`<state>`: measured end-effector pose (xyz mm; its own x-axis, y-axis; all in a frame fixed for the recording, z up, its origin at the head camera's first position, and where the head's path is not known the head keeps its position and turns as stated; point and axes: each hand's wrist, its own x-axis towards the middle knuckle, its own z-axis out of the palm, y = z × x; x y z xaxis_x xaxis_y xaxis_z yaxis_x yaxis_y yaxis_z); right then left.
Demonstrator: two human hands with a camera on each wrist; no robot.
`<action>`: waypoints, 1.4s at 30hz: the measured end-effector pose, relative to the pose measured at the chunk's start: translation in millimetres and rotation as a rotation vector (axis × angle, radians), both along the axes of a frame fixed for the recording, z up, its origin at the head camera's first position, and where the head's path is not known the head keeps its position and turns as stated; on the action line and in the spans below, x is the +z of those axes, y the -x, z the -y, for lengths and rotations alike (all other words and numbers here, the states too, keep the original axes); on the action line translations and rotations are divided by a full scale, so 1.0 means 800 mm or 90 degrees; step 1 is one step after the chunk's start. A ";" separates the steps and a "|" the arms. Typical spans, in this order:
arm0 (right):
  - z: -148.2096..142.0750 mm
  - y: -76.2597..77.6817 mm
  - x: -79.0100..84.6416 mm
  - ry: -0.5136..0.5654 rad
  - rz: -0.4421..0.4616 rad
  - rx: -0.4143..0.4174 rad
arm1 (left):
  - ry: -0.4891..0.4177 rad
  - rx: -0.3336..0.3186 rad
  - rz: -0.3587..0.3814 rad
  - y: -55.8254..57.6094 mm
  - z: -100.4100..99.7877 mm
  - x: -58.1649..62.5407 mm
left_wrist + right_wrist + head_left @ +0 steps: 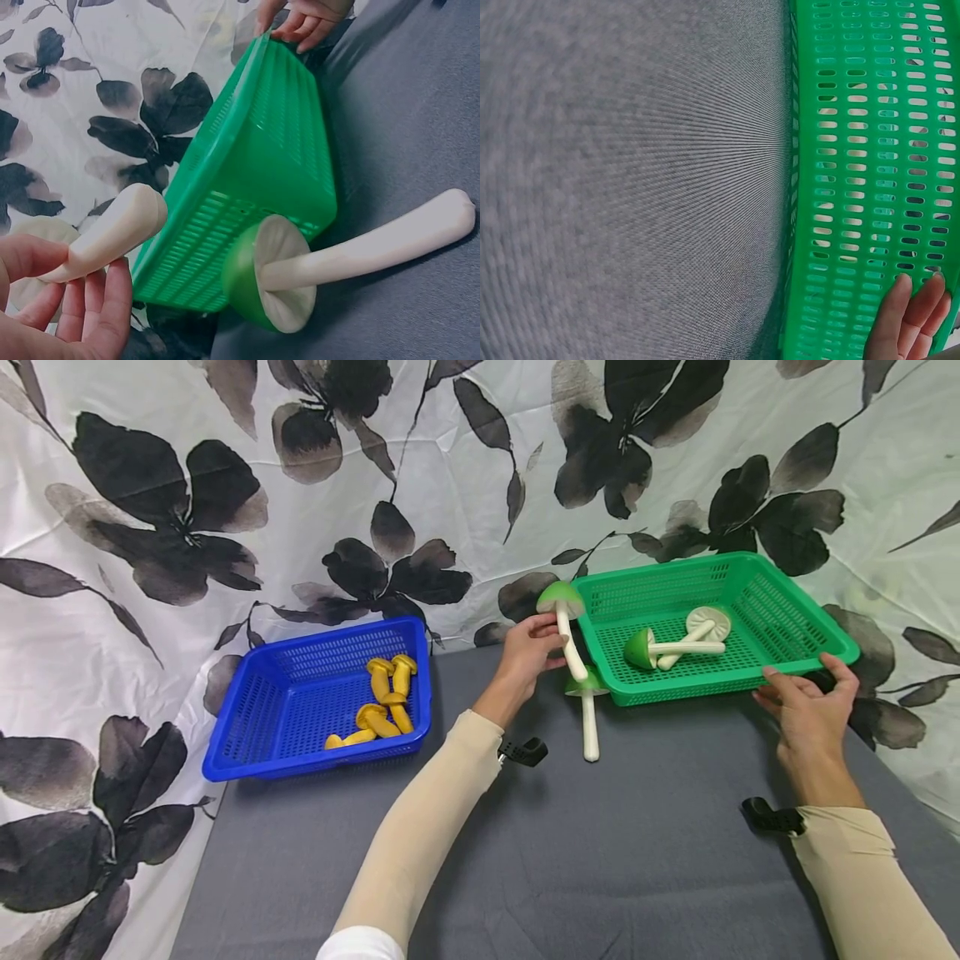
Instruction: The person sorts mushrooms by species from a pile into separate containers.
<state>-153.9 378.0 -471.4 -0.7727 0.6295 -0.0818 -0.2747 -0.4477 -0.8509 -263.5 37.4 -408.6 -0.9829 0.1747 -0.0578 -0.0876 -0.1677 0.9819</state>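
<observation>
My left hand (525,653) pinches the pale stem of a toy mushroom (561,599) with a green cap. It is raised beside the left end of the green basket (690,687), cap up. Below it, another green-capped mushroom (590,727) lies on the table against the basket's corner, its stem pointing toward me. My right hand (813,718) grips the basket's near rim close to the right corner; in the right wrist view its fingertips (901,289) lie against the slotted wall. Inside the basket, two green mushrooms (641,649) rest with stems crossed.
A blue basket (258,714) stands at the left, with several yellow mushrooms (378,718) toward its right side. Grey cloth (660,860) covers the table. A white curtain (480,510) with dark flowers hangs behind both baskets.
</observation>
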 end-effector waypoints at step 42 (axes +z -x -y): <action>-0.001 -0.003 -0.004 -0.030 0.009 0.006 | -0.005 -0.010 -0.026 0.027 -0.058 0.022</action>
<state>-151.7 378.6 -474.8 -0.7772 0.6261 -0.0624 -0.2591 -0.4089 -0.8750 -285.1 83.7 -391.4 -0.9815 0.1910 -0.0158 -0.0498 -0.1747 0.9834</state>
